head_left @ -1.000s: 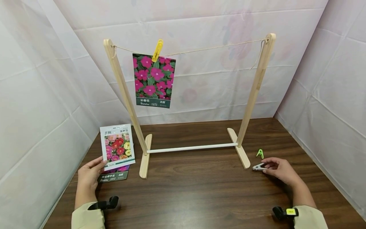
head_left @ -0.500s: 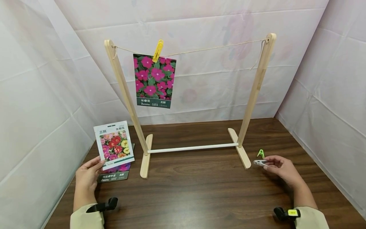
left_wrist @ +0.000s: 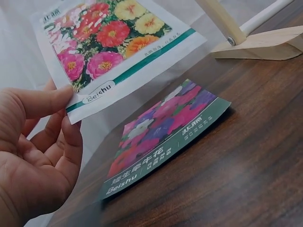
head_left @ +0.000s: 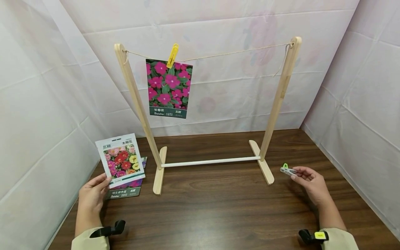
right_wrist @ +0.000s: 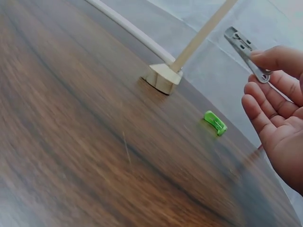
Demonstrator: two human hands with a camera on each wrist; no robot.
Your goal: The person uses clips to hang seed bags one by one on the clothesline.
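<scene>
Over the table (head_left: 218, 208), right hand (head_left: 309, 182) pinches grey clip (head_left: 288, 170).

Count: 3 seed packets, 3 clothespins, 1 rack, 2 hands.

Seed packets: one pink-flower packet (head_left: 168, 88) on the string, one white mixed-flower packet (head_left: 120, 159) off the desk (head_left: 218, 208), one dark packet (head_left: 126, 189) flat on it. Clothespins: one yellow clothespin (head_left: 172, 55), one grey clothespin (head_left: 288, 170), one green clothespin (right_wrist: 215, 122). One wooden rack (head_left: 278, 100) with two posts, one string (head_left: 234, 51). Hands: left hand (head_left: 91, 196), right hand (head_left: 309, 182).
</scene>
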